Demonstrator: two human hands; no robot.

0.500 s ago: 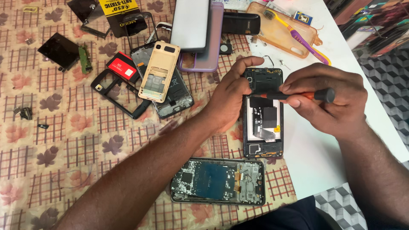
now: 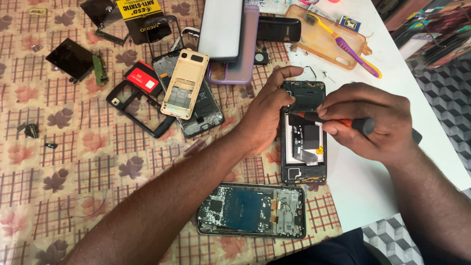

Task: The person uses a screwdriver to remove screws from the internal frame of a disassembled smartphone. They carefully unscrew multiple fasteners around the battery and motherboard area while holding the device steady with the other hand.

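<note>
The opened phone (image 2: 304, 132) lay lengthwise near-to-far on the counter (image 2: 363, 191). The left hand (image 2: 267, 115) steadied its left edge, fingers curled; the right hand (image 2: 370, 120) pinched a screwdriver (image 2: 338, 121), tip pointing left onto it.

Both forearms are bare, with no sleeve, watch, bracelet or glove anywhere along them. The left hand (image 2: 267, 118) wears no ring; its nails are short. The right hand (image 2: 375, 122) is equally unadorned, with short, pale nails. Below the right wrist, a patch of dark clothing (image 2: 333, 250) shows.
</note>
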